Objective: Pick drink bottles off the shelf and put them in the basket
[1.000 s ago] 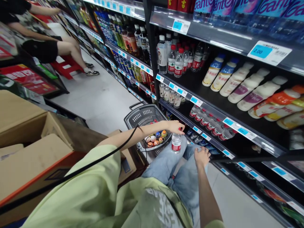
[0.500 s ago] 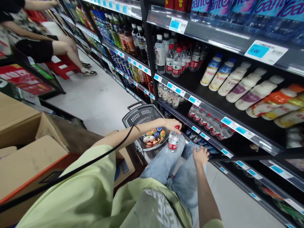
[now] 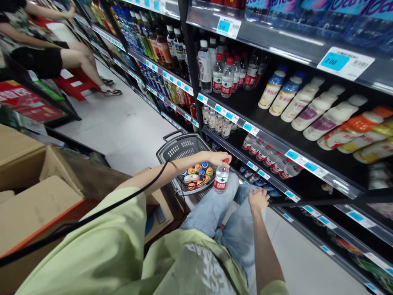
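Note:
My left hand [image 3: 220,158] is closed around the red cap of a small clear water bottle [image 3: 221,180] with a red and white label. The bottle is upright at my left knee, just beside the shopping basket [image 3: 167,153]. In the grey basket are several bottles with orange, white, blue and yellow caps [image 3: 196,177]. My right hand [image 3: 258,199] rests on my right knee, fingers spread over the jeans, with nothing in it.
Shelves hold red-capped water bottles [image 3: 227,78], white drink bottles [image 3: 299,100] and bottles lying on a lower shelf [image 3: 264,155]. Cardboard boxes [image 3: 39,205] stand at my left. Further down the aisle a person [image 3: 46,57] sits on a red stool [image 3: 76,84].
My left hand and the water bottle have shifted slightly left in view, as the whole view has moved a little. My right hand stays on the knee.

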`<state>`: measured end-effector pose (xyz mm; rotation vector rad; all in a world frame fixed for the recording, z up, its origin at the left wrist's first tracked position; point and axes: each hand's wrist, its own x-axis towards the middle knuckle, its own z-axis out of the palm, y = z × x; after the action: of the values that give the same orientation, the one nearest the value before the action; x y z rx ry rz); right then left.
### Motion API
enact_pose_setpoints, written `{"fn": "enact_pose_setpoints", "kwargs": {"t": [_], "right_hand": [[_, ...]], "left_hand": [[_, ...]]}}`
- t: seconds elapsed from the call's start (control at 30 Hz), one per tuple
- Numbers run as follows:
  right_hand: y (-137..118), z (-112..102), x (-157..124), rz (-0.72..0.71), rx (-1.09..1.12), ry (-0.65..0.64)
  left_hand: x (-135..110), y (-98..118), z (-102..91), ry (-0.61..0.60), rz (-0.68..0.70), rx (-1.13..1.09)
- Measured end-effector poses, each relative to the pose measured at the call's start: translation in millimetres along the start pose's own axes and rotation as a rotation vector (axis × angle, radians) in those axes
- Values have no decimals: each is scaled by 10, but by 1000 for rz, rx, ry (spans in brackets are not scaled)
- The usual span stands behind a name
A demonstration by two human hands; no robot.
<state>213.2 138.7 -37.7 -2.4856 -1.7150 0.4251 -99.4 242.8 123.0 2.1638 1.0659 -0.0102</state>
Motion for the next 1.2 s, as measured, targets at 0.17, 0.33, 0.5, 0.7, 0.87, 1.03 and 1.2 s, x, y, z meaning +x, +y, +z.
{"fn": "enact_pose_setpoints", "kwargs": {"t": [0.17,0.33,0.5,0.7,0.87,1.03,1.2], "right_hand": [[-2,12,7,-4,3,5],[-17,5,9,3,-4,10],[-35,-26,-5,1,-13,16],[-31,-57,-15,-5,-17,15],[-22,-55,-15,-4,-13,18],[-23,-54,-8,3,-10,8],[-26,-78,-17,1,-10,-5]], "left_hand": [[-21,-54,17,47,119,-50],[27,131,-34,53,228,-75],[153,249,-58,96,276,-51],[313,115,8,179,291,-103],[363,-87,72,239,234,-150],[311,-60,52,272,166,-97],[241,132,-53,222,98,9]]}}
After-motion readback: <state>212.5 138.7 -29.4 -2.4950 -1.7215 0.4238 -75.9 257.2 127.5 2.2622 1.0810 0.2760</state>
